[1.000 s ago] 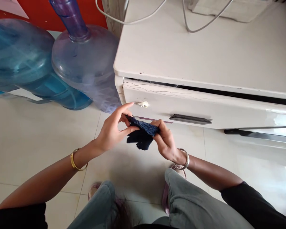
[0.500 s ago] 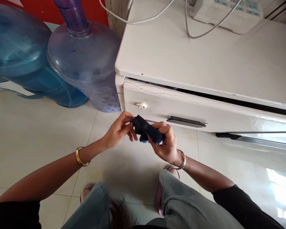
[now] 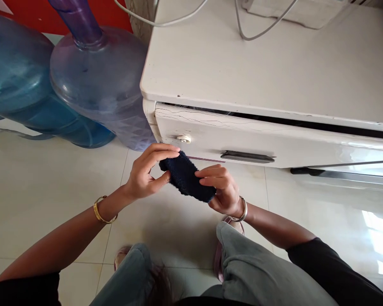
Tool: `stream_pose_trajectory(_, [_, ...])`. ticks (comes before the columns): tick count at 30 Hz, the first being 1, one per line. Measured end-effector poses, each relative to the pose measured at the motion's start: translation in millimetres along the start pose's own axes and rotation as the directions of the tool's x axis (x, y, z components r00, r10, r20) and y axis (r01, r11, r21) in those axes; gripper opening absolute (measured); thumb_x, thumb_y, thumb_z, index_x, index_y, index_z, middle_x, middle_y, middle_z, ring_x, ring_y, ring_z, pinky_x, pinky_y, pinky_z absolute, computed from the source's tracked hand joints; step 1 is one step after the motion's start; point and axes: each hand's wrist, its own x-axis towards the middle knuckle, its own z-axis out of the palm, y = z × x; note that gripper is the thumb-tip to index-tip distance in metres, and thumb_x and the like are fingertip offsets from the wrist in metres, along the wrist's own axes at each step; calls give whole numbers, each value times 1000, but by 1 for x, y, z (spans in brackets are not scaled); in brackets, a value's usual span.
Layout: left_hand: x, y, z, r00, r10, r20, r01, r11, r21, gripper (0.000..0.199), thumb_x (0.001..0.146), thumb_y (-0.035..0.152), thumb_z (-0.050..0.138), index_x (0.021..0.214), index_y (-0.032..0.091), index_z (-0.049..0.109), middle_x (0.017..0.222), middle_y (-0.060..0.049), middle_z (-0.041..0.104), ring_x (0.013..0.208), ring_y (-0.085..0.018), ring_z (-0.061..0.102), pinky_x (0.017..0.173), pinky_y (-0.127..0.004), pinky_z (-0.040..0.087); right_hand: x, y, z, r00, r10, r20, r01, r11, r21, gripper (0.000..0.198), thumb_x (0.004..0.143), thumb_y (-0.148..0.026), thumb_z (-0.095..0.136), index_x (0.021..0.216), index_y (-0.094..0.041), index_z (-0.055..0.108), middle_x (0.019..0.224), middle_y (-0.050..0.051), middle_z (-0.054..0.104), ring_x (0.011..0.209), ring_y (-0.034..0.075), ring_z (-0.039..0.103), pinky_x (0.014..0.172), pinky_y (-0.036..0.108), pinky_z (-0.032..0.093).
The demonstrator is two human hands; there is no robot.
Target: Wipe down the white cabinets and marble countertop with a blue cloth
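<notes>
A dark navy, fuzzy cloth (image 3: 187, 176) is stretched slantwise between my two hands, in front of a white drawer (image 3: 207, 131). My left hand (image 3: 147, 172) grips its upper left end, fingers over the top and thumb along the lower edge. At the lower right end, my right hand (image 3: 221, 189) pinches it with the fingers on top; the thumb is mostly hidden behind the cloth. The drawer front has a round lock (image 3: 184, 139) and a dark handle (image 3: 248, 157), both just beyond the cloth. A narrow dark gap shows above the drawer.
Large blue water bottles (image 3: 98, 80) stand and lie at the left. The white cabinet top (image 3: 258, 68) carries a grey cable (image 3: 271, 29) and a white box-like object (image 3: 298, 12). A dark bar handle (image 3: 332, 175) sticks out at the right. Pale floor tiles (image 3: 67, 191) lie below.
The cloth has gone from bunched to spread flatter and wider. My left hand has shifted left and taken a fuller grip on its end. The view has moved slightly.
</notes>
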Motion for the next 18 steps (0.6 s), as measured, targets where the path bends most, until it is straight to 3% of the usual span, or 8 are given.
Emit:
stream_pose_trajectory(4, [5,1,-6,1000,-9,-21,10,998,66,24,91,31,67,115,26,71,124,-8,68,115,-24,66,94,-40,60,0,-3,2,960,278,-12,-265,927,264,19,101,-42,56,116,-31,58,114,9,71,104,24,70,84,46,62])
stream_pose_trajectory(9, [10,4,-11,995,57,-83,-43,985,170,15,94,36,67,100,24,74,117,-6,71,107,-22,68,90,-38,61,4,-4,6,893,450,16,-408,794,450,20,99,-43,63,109,-27,56,113,8,70,108,21,70,86,38,62])
stream_pose_trajectory(13, [14,8,-13,991,93,-93,-79,987,143,10,95,26,68,103,25,74,116,-5,73,99,-18,71,86,-31,63,5,-3,5,855,516,49,-473,739,480,27,95,-51,65,102,-27,56,105,8,70,100,21,70,80,38,63])
stream_pose_trajectory(18, [12,10,-17,999,-46,-24,47,997,64,14,96,27,69,108,23,75,106,-6,77,92,-16,74,76,-26,63,7,3,-2,744,662,94,-595,592,544,32,91,-55,70,96,-27,55,86,1,62,69,14,60,60,30,56])
